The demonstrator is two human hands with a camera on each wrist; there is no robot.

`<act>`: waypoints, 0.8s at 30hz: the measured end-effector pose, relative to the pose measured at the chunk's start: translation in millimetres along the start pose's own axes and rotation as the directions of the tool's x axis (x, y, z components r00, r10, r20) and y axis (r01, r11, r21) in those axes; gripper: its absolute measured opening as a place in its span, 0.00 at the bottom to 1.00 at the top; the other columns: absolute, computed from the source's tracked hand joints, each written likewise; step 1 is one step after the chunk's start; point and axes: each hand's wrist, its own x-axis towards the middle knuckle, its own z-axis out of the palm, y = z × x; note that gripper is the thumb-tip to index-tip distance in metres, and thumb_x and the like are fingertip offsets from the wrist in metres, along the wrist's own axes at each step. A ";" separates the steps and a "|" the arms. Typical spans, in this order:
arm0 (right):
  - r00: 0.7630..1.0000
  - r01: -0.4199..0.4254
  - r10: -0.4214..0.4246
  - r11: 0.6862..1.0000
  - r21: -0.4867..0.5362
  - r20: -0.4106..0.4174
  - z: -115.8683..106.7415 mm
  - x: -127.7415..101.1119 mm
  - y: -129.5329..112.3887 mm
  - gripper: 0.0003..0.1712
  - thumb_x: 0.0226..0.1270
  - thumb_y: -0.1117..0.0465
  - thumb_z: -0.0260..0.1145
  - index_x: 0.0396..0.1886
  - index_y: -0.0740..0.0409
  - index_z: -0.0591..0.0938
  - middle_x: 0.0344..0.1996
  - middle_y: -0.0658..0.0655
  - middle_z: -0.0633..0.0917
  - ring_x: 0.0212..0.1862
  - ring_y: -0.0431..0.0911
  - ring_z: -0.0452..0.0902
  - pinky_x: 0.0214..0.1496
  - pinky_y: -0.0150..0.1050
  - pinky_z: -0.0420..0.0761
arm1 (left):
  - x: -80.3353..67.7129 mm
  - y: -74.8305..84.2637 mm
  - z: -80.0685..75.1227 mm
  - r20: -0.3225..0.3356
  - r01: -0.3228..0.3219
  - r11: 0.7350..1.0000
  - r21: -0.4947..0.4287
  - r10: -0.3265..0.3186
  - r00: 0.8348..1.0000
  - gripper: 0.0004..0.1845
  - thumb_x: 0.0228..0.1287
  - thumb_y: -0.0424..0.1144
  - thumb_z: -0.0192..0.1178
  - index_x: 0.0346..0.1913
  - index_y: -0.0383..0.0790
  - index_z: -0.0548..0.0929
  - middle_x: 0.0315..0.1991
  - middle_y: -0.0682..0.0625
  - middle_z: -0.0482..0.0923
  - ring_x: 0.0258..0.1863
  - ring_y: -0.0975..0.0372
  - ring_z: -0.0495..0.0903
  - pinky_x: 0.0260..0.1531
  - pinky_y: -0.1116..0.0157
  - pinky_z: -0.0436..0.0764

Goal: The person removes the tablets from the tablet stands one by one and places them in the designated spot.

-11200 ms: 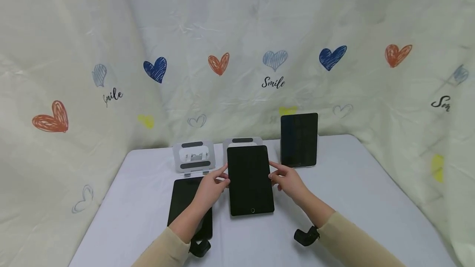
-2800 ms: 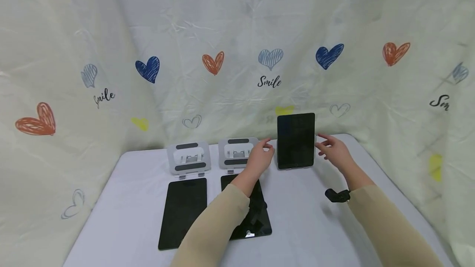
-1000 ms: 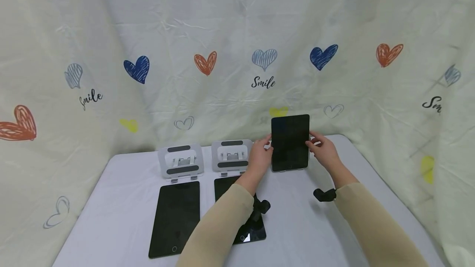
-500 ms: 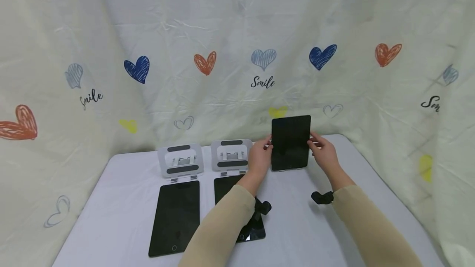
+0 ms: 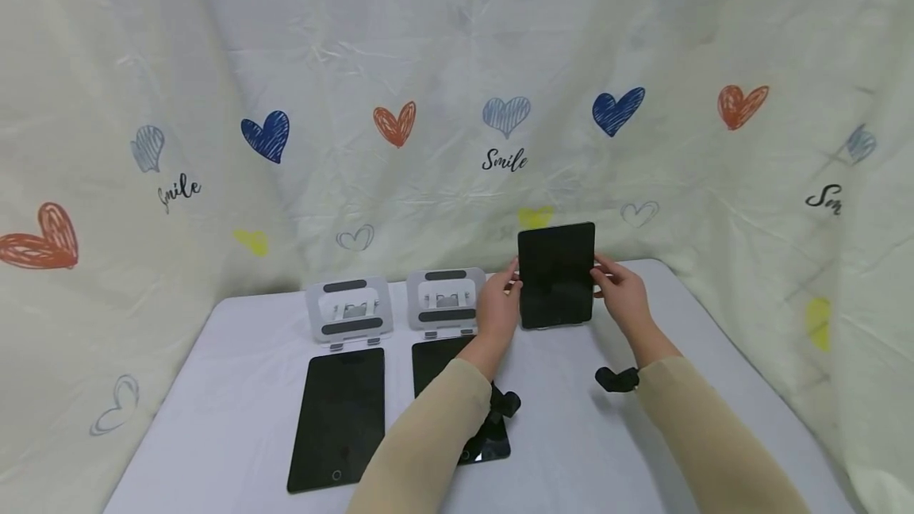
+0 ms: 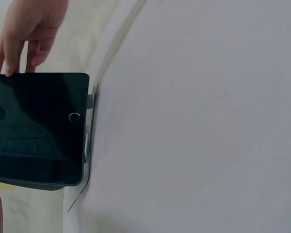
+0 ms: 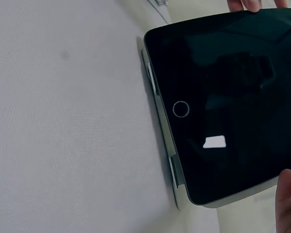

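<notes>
I have both hands on the upright tablet (image 5: 556,275) at the far right of the table (image 5: 685,316): my left hand (image 5: 497,306) pinches its left edge and my right hand (image 5: 620,294) pinches its right edge, fingers curled round the rim on each side. The tablet stands in portrait, home button at the bottom, its lower edge seated on the lip of a stand (image 7: 161,131) that shows only as a pale strip under it in the wrist views. I judge that I am at the step of taking this tablet off its rest; whether it has cleared the lip I cannot tell, since the bottom edge looks just touching or barely above it. The next move, as I judge it, calls for a straight lift up and toward me so the lower edge clears the lip without dragging, then laying it flat on the bare table in front, to the right of the two tablets lying flat. Those are the near-left tablet (image 5: 337,417) and the middle tablet (image 5: 437,355), the latter partly under my left sleeve, each lying before an empty grey stand (image 5: 349,311) (image 5: 445,302). No brand shows on any device; the only legible writing is "Smile" (image 5: 504,160) printed on the heart-patterned backdrop (image 5: 428,62).
</notes>
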 end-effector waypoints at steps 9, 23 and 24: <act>0.998 -0.050 0.050 0.999 0.006 0.026 -4.1 -4.6 -6.8 0.25 0.77 0.60 0.57 0.70 0.59 0.73 0.55 0.67 0.79 0.42 0.39 0.80 0.46 0.46 0.84 | -4.3 2.7 -2.4 0.002 0.007 1.000 -0.019 -0.007 1.000 0.28 0.70 0.36 0.61 0.70 0.60 0.73 0.46 0.58 0.82 0.45 0.63 0.81 0.43 0.64 0.81; 0.999 -0.025 0.028 0.998 -0.063 0.044 -12.0 -8.5 -15.4 0.25 0.77 0.59 0.57 0.70 0.58 0.73 0.53 0.68 0.80 0.43 0.51 0.82 0.39 0.35 0.84 | -6.6 8.4 -12.9 0.051 0.016 1.000 -0.023 -0.015 0.999 0.28 0.72 0.37 0.60 0.71 0.60 0.71 0.46 0.57 0.82 0.45 0.64 0.81 0.39 0.66 0.79; 0.998 -0.028 0.032 0.997 -0.065 0.053 -12.7 -9.2 -15.5 0.25 0.77 0.59 0.57 0.71 0.57 0.72 0.53 0.68 0.80 0.44 0.53 0.81 0.39 0.34 0.83 | -7.2 8.9 -13.7 0.055 0.020 0.999 -0.027 -0.018 0.998 0.28 0.72 0.37 0.60 0.71 0.60 0.71 0.45 0.57 0.82 0.45 0.63 0.81 0.39 0.66 0.80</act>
